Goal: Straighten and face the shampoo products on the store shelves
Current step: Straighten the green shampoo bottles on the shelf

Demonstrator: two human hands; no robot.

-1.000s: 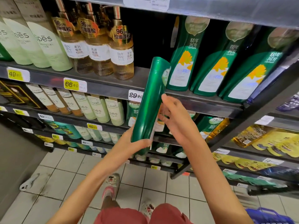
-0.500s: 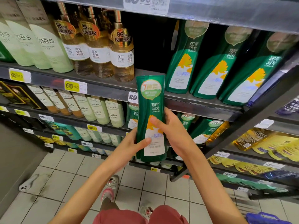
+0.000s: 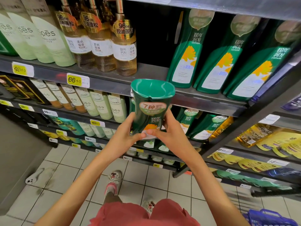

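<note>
- Step in hand: re-facing one bottle (image 3: 150, 111). It is off the shelf (image 3: 149, 70) and not yet set down.
- Location: I hold the bottle in the air, in front of the shelf's front edge and just below the dark opening between the gold bottles (image 3: 124, 51) and the green bottles (image 3: 184, 51).
- Left hand (image 3: 125, 136): it grips the bottle's lower left side, fingers wrapped behind, thumb pressed on the front.
- Right hand (image 3: 169, 134): it grips the lower right side the same way, and its thumb meets the left thumb on the label.
- Long axis: near upright, with the upper end leaning toward me so that its flat end face shows.
- Facing: the front label with the round badge points at me, that is, toward the aisle.
- Next move, as I judge it:
  - Raise the bottle and bring its axis fully upright.
  - Keep the label outward.
  - Set the base on the shelf in the opening.
  - Line its front up with the green bottles.
- Caution: both grips sit low on the bottle, so the top may tip as the base lands.
</note>
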